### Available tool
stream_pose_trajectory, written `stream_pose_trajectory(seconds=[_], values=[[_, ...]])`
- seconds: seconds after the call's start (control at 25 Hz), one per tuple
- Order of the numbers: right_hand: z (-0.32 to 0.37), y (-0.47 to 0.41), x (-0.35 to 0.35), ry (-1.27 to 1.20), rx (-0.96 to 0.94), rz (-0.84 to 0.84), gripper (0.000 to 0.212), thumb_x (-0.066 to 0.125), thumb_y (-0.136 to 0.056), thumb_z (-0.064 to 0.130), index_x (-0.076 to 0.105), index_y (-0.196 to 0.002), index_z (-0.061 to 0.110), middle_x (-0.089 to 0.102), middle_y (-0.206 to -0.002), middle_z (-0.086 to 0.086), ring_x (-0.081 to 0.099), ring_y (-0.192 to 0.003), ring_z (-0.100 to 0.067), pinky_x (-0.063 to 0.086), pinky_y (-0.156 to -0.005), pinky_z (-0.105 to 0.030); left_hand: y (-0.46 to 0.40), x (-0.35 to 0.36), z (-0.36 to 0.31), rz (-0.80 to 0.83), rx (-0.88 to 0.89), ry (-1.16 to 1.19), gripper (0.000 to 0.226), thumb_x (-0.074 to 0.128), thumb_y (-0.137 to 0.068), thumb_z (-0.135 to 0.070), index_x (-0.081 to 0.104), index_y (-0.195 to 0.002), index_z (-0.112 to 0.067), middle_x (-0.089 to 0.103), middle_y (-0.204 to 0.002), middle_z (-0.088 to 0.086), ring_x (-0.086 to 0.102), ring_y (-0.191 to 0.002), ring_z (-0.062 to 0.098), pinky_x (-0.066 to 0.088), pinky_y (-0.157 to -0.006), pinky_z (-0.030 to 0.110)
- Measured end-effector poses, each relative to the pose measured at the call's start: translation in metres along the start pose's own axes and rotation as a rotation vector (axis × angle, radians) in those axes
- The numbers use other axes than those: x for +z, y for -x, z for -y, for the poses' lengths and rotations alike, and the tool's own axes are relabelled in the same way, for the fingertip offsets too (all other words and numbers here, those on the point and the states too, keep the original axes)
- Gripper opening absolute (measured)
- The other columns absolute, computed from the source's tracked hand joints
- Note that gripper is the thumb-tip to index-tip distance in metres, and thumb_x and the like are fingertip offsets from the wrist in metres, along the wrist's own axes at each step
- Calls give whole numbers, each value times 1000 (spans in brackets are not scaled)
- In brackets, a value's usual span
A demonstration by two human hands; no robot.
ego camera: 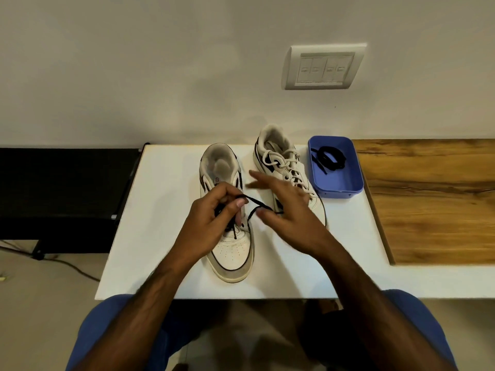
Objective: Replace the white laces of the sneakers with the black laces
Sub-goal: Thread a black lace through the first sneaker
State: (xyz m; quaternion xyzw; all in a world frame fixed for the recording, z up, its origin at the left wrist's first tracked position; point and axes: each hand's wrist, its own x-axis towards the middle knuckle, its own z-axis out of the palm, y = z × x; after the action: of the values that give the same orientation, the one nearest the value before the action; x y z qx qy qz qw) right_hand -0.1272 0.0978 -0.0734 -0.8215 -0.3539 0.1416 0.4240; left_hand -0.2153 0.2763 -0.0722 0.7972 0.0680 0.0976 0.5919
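Observation:
Two white sneakers stand side by side on the white table [160, 236], toes towards me. The left sneaker [231, 250] has a black lace [257, 203] threaded through its lower eyelets. My left hand [214, 220] sits over its tongue and pinches that lace between thumb and fingers. My right hand [284, 207] hovers between the shoes with fingers spread, and a loop of the black lace runs to its thumb. The right sneaker [281, 162] keeps its white laces [284, 163], partly behind my right hand.
A blue plastic tray [340, 183] stands right of the shoes with a second black lace [328, 158] coiled in it. A wooden surface [434, 199] adjoins the table on the right. A wall switch plate [322, 66] is above. A dark stand with cables lies left.

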Motion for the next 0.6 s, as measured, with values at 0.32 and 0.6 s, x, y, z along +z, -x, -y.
stream_pose_trajectory(seconds=[0.32,0.6], values=[[-6,-4,-30,-826,162,-291,36,32,-106,3,68,-111,2,63,-63,-7,63,-68,-26,52,-80,-35,-5,-8,0,45,-12,180,19,49,-93,-15,62,-79,-20,66,-80,6,60,-79,20,46,-75,24],[-15,1,-31,-223,87,-132,59,55,-79,7,60,-133,29,53,-137,6,47,-131,-4,40,-111,-33,-5,-3,11,40,-49,6,12,60,-96,-19,70,-92,-22,69,-92,-3,65,-90,18,49,-81,26]])
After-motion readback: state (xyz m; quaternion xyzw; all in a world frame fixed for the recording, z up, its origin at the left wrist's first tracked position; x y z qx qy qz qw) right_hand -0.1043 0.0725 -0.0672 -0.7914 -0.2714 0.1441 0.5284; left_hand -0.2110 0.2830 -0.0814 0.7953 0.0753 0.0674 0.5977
